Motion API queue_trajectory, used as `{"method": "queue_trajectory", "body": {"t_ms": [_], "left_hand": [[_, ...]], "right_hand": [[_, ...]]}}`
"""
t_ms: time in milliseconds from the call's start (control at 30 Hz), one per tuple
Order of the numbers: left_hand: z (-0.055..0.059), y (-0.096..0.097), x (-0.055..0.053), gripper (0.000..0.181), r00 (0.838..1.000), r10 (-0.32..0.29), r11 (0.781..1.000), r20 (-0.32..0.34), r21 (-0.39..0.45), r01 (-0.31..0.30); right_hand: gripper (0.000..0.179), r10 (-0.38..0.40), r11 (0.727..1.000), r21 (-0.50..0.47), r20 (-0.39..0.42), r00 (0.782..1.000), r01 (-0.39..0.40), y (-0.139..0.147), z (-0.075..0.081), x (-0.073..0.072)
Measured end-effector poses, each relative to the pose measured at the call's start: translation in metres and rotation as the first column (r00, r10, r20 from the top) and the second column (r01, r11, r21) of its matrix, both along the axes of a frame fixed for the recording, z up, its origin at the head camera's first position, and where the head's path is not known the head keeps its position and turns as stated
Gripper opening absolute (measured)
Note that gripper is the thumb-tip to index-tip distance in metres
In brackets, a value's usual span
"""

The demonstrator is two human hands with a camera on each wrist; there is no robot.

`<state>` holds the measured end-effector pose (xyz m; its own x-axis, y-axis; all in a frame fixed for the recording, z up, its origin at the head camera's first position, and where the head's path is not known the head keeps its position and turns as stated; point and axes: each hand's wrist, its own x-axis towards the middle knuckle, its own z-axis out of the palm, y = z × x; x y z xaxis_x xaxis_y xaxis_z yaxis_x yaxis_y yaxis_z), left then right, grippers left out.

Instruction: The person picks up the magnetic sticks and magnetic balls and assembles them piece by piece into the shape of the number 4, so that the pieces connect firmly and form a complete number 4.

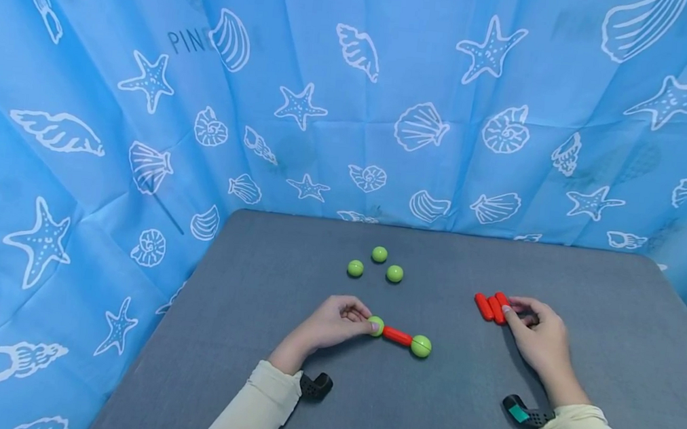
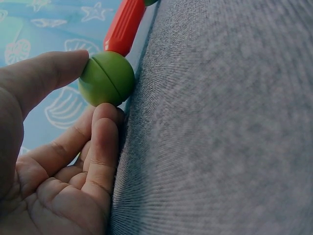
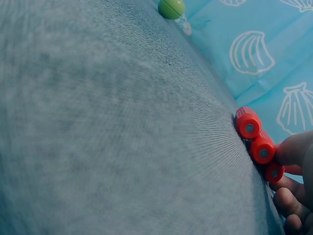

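Observation:
My left hand (image 1: 334, 319) pinches a green ball (image 2: 106, 78) between thumb and fingertips, just over the grey cloth. That ball joins one end of a red rod (image 1: 397, 336), and a second green ball (image 1: 421, 346) sits at the rod's other end. Further right, my right hand (image 1: 538, 330) holds the nearest of three red rods (image 3: 275, 172) between thumb and fingers. The other two, a middle rod (image 3: 263, 150) and a far rod (image 3: 248, 123), lie alongside it. Each rod end facing the right wrist camera shows a small grey disc.
Three loose green balls (image 1: 379, 254) lie grouped toward the back of the grey table (image 1: 291, 251). A blue curtain (image 1: 350, 140) with white shells and starfish hangs behind the table and along its left side. Both wrists wear dark bands (image 1: 316, 386).

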<state>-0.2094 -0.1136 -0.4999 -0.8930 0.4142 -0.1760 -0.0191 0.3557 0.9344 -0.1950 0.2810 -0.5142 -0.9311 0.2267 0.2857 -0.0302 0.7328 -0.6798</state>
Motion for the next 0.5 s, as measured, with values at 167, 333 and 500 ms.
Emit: {"method": "queue_trajectory", "body": {"t_ms": [167, 333, 500], "left_hand": [[0.0016, 0.0004, 0.0004, 0.025, 1.000, 0.001, 1.000, 0.003, 0.004, -0.001], [0.0015, 0.0008, 0.0018, 0.025, 1.000, 0.005, 1.000, -0.001, 0.006, -0.005], [-0.0008, 0.0014, 0.0016, 0.025, 1.000, 0.004, 1.000, -0.008, 0.014, -0.004]], "right_hand": [[0.029, -0.006, 1.000, 0.003, -0.004, 1.000, 0.006, 0.0001, 0.0002, 0.0000], [0.029, -0.010, 1.000, 0.009, -0.002, 1.000, 0.010, 0.0004, 0.0002, -0.0006], [0.030, -0.017, 1.000, 0.016, 0.004, 1.000, 0.017, 0.0009, -0.0001, -0.0011]]}}
